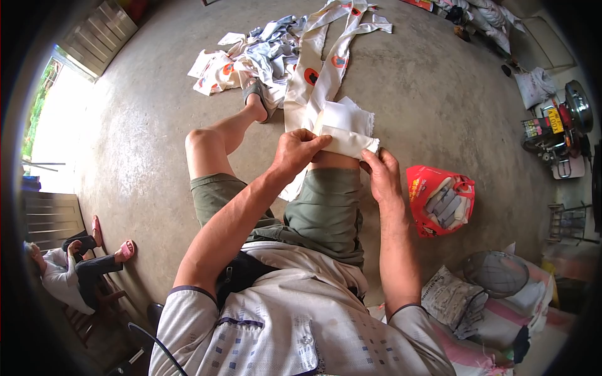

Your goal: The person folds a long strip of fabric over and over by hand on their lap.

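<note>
A folded piece of cream cloth [345, 142] with a frayed right end lies across my raised knee. My left hand [298, 149] pinches its left end between thumb and fingers. At the frayed right end, my right hand [382, 171] grips the cloth's corner. Just beyond the fold, a white cloth piece [348, 117] with ragged edges rests on the leg. Long cream fabric strips [324, 61] with orange-and-black printed patches trail from near the knee away over the floor. Part of the fabric hangs down between my legs.
A heap of white and pale-blue cloth scraps [268, 51] lies beyond my sandalled foot. To the right stands a red bag [439, 201] holding rolled cloth. Sacks [494, 319] lie at lower right, a motorcycle [555, 124] at far right. A person [70, 272] sits at left.
</note>
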Motion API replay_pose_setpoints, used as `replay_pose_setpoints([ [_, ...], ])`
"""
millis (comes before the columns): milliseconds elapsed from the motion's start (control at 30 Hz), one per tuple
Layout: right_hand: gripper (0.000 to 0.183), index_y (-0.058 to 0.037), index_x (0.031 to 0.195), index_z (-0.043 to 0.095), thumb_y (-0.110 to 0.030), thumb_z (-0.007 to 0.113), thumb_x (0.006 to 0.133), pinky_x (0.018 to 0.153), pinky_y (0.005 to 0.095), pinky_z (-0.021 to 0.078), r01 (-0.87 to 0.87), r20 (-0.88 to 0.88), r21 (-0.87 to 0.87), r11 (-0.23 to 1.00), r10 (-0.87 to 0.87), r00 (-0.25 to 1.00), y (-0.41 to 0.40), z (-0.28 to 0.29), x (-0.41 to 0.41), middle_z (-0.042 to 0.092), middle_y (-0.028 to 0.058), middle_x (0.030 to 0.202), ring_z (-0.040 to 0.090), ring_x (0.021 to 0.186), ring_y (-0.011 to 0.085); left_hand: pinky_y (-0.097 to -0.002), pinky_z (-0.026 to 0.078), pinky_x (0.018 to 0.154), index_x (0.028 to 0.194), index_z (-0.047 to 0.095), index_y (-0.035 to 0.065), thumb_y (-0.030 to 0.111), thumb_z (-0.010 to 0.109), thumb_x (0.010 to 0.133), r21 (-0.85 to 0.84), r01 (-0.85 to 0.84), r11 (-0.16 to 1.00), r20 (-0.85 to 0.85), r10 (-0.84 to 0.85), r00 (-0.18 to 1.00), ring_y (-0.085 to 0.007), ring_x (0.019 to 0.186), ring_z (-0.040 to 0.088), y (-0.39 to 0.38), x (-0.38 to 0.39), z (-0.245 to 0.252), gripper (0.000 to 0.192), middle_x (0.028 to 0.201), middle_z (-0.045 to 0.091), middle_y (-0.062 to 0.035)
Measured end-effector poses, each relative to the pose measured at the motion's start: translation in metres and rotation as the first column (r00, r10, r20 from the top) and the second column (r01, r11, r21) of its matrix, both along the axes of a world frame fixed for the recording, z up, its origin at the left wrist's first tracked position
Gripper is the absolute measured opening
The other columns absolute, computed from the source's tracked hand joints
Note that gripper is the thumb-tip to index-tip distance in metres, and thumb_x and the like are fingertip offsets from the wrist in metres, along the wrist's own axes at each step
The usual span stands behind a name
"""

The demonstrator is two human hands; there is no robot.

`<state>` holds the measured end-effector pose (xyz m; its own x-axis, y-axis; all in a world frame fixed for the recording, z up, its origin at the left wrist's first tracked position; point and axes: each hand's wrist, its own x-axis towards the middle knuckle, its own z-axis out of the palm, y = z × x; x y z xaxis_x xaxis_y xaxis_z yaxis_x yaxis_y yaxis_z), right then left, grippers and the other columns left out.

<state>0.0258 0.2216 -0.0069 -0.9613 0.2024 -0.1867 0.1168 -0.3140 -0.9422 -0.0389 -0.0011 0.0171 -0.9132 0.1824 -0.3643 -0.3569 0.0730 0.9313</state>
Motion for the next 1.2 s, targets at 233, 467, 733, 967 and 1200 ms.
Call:
replay_pose_setpoints([
  [233, 0.021, 0.0034, 0.110, 0.071, -0.012, 0.073, 0.096, 0.084, 0.0290, 0.0516, 0.024, -0.015, 0.004, 1.000, -0.024, 1.000, 0.001, -0.016, -0.004, 0.070, 0.0022, 0.104, 0.062, 0.092, 0.0100, -0.0281, 0.057, 0.065, 0.104, 0.068, -0.0035, 0.040, 0.080, 0.093, 0.025, 0.040, 0.999, 0.038, -0.041, 0.998, -0.0139, 0.071, 0.067, -0.004, -0.012, 0.003, 0.046, 0.090, 0.070, -0.0093],
  [467, 0.021, 0.0041, 0.110, 0.070, -0.010, 0.073, 0.095, 0.085, 0.0286, 0.0515, 0.022, -0.008, -0.006, 1.000, -0.022, 1.000, -0.006, -0.007, -0.003, 0.070, 0.0022, 0.104, 0.062, 0.092, 0.0099, -0.0297, 0.055, 0.065, 0.102, 0.072, -0.0007, 0.042, 0.072, 0.096, -0.083, 0.126, 0.989, 0.092, -0.118, 0.989, -0.0138, 0.073, 0.067, -0.006, -0.056, 0.005, 0.043, 0.084, 0.070, -0.0047],
  [733, 0.020, 0.0042, 0.111, 0.070, -0.008, 0.072, 0.096, 0.087, 0.0287, 0.0515, 0.043, -0.020, -0.035, 0.998, -0.044, 0.999, -0.006, -0.007, -0.001, 0.070, 0.0032, 0.107, 0.062, 0.095, 0.0101, -0.0299, 0.053, 0.063, 0.104, 0.073, -0.0019, 0.026, 0.073, 0.098, 0.075, 0.013, 0.997, 0.027, -0.015, 1.000, -0.0132, 0.071, 0.065, 0.008, -0.052, -0.003, 0.029, 0.083, 0.069, -0.0048],
  [967, 0.019, 0.0033, 0.108, 0.069, -0.009, 0.074, 0.094, 0.078, 0.0266, 0.0484, 0.084, 0.013, 0.003, 0.996, -0.084, 0.996, -0.008, -0.011, -0.003, 0.068, 0.0006, 0.100, 0.058, 0.087, 0.0073, -0.0298, 0.057, 0.063, 0.109, 0.071, -0.0027, 0.028, 0.071, 0.100, 0.114, -0.022, 0.993, 0.029, 0.019, 0.999, -0.0144, 0.068, 0.066, 0.005, -0.048, -0.004, 0.032, 0.086, 0.070, -0.0066],
  [1200, 0.017, 0.0020, 0.101, 0.069, -0.010, 0.076, 0.091, 0.071, 0.0260, 0.0451, 0.115, 0.043, 0.003, 0.993, -0.115, 0.992, -0.010, -0.012, -0.004, 0.065, -0.0015, 0.093, 0.054, 0.081, 0.0068, -0.0306, 0.059, 0.064, 0.110, 0.069, -0.0047, 0.042, 0.074, 0.097, -0.053, 0.093, 0.994, 0.081, -0.088, 0.993, -0.0160, 0.068, 0.067, 0.000, -0.034, 0.016, 0.048, 0.094, 0.070, -0.0110],
])
